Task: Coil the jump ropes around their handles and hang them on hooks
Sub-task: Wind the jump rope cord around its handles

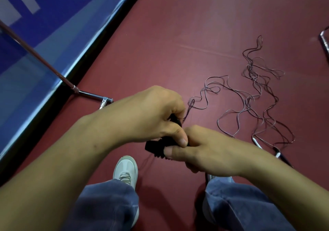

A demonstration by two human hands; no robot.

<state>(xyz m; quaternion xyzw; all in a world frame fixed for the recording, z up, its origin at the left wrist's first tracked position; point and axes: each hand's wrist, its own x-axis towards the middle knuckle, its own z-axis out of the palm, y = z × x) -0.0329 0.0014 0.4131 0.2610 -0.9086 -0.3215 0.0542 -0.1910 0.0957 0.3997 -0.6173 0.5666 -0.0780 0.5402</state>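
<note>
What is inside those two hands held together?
Parts of black handles show between the left hand and right hand, both gripping them, and a thin rope runs out onto the red floor. The hands cover most of the handles, so any wound rope is hidden.

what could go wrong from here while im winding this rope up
The cord leaving the left hand seems to run into the tangled ropes, so winding may snag or drag them along. Both hands crowd the black handles; the right hand could lose its hold. Loose handles lie beside the right leg, easy to step on.
</note>
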